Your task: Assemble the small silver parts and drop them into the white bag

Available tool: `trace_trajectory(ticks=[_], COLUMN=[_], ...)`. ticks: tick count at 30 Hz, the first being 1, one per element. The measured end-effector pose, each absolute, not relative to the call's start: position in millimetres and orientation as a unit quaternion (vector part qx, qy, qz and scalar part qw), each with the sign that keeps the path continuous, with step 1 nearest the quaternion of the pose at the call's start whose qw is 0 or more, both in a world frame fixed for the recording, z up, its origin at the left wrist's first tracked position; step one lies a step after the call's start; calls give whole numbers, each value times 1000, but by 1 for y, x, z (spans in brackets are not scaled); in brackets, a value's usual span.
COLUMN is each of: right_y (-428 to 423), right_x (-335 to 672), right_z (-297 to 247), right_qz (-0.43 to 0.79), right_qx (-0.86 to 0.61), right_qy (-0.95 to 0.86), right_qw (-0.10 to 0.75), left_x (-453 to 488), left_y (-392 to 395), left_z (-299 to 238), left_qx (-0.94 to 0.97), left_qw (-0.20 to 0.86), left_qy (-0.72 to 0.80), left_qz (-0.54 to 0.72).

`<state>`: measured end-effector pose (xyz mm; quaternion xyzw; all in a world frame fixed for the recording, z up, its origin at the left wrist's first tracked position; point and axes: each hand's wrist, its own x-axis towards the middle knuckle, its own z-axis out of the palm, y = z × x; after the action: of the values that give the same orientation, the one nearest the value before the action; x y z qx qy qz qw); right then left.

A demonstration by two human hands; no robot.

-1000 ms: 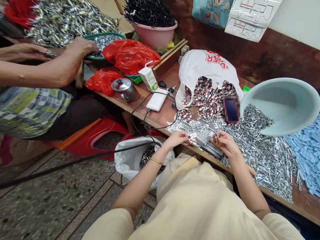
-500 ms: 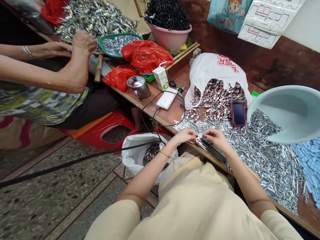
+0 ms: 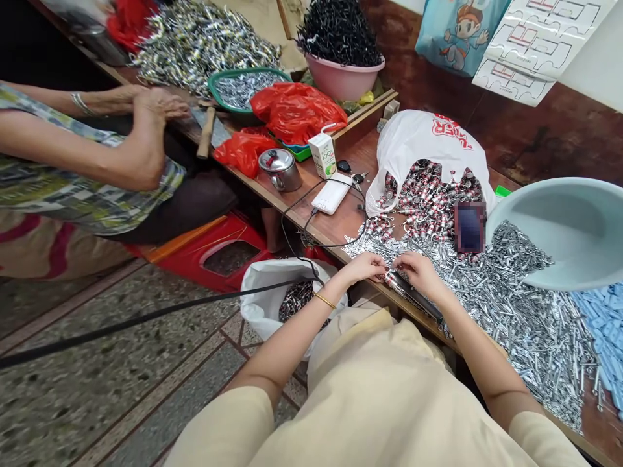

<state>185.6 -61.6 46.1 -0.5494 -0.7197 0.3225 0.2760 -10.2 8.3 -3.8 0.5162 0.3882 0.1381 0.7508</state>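
My left hand (image 3: 366,266) and my right hand (image 3: 418,271) meet at the near edge of a wooden table (image 3: 341,224), fingertips pinched together on a small red-and-silver metal piece (image 3: 390,279). Under my right hand lies a dark flat tool (image 3: 418,297). A wide heap of small silver metal parts (image 3: 516,305) spreads to the right of my hands. Behind them an open white plastic bag (image 3: 413,139) holds several red-and-silver pieces (image 3: 428,194).
A pale blue basin (image 3: 569,227) and blue parts (image 3: 603,318) sit at right. A white power bank (image 3: 332,193), drink carton (image 3: 323,154) and steel pot (image 3: 281,168) stand further left. Another person's hands (image 3: 156,104) work at far left. A white bag (image 3: 272,298) sits on the floor.
My right hand came left from the silver heap and joined my left hand on the small piece. The view shifted, and the other person's hands drew together.
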Motion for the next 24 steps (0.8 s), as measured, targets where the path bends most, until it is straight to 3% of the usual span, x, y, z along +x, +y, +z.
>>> trace_trajectory(ticks=[11,17,24], right_y=[-53,-56,-56], right_x=[173,168,169], right_z=[53,54,45], right_qz=[198,188,264], right_qx=[-510,-527,-544], right_qy=[-833,-823,-779], right_qw=[81,99,165], left_x=[-11,-11,-10], left_y=[7,7,5], left_z=[-3,-3,0], left_qx=[524,532,530], left_qw=[748,738,742], left_qy=[383,387,384], left_qz=[139,147,145])
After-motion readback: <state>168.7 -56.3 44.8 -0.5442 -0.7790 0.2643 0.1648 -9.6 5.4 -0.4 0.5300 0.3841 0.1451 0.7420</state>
